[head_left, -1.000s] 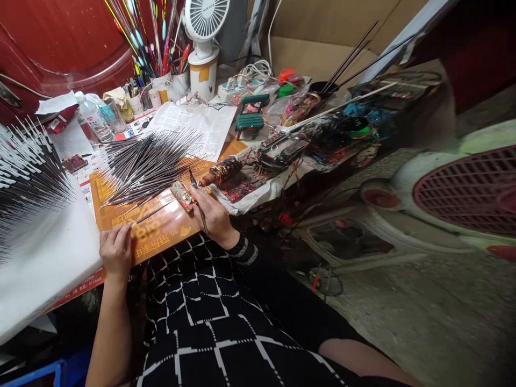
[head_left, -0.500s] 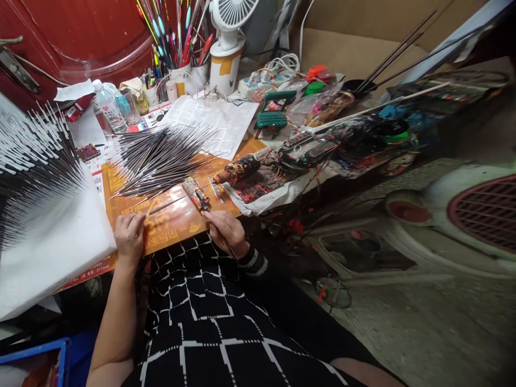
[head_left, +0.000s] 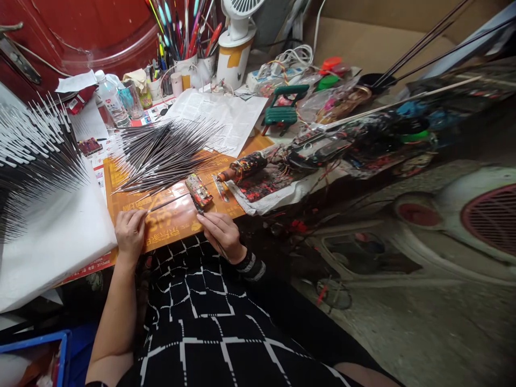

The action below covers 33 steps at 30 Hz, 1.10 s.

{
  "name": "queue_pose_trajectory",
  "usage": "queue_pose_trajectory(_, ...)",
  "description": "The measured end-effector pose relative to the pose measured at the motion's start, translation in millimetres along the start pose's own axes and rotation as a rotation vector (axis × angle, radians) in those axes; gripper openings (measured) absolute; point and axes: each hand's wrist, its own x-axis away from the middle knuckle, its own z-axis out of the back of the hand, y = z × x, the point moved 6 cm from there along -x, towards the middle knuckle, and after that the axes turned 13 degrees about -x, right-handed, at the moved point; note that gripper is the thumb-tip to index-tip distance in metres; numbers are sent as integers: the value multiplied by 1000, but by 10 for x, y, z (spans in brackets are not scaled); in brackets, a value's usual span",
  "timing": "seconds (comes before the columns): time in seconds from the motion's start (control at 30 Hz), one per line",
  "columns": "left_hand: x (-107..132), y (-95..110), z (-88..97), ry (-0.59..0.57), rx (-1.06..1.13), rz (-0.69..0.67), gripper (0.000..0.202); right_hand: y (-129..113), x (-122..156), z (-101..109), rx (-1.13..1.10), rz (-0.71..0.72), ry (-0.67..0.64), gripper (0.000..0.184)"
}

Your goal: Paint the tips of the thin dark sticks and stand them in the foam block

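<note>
My left hand [head_left: 131, 234] is closed at the left front edge of the orange board [head_left: 177, 228]. It pinches the near end of a slim dark fishing float [head_left: 167, 202], which slants up and right toward a paint-stained block [head_left: 199, 192]. My right hand [head_left: 222, 235] is closed just below that block, thumb and fingertips together around a thin brush-like tool [head_left: 220, 246] whose shaft runs back under the palm. The tool's tip is too small to make out. Behind both hands lies a heap of similar dark floats [head_left: 161, 153].
White foam [head_left: 92, 231] at left holds many upright floats [head_left: 36, 140]. A paint-crusted motor-like tool [head_left: 244, 167] lies right of the block. Further back stand a water bottle [head_left: 110, 99], cups of coloured floats [head_left: 186, 67], a fan [head_left: 239, 27] and a green stand [head_left: 284, 110].
My right hand has shifted slightly left and the tool with it. The view has turned a little, so the table things sit farther right. My left hand still holds the float.
</note>
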Motion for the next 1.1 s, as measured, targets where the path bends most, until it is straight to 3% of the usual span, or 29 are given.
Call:
queue_pose_trajectory(0.3,-10,28,25,14,5,-14,23,18,21,-36,72,3,-27,39)
queue_pose_trajectory(0.5,-3,41,36,36,-3,-44,21,-30,-18,-14,47,21,-3,50)
queue_pose_trajectory(0.7,-1,28,27,33,5,-36,22,-27,-17,-19,87,4,-15,45)
queue_pose_trajectory(0.9,8,27,22,60,32,-46,20,-91,-40,18,21,30,39,52)
queue_pose_trajectory(1.1,30,41,14,54,55,-26,19,-322,-9,-192,-133,69,-1,56)
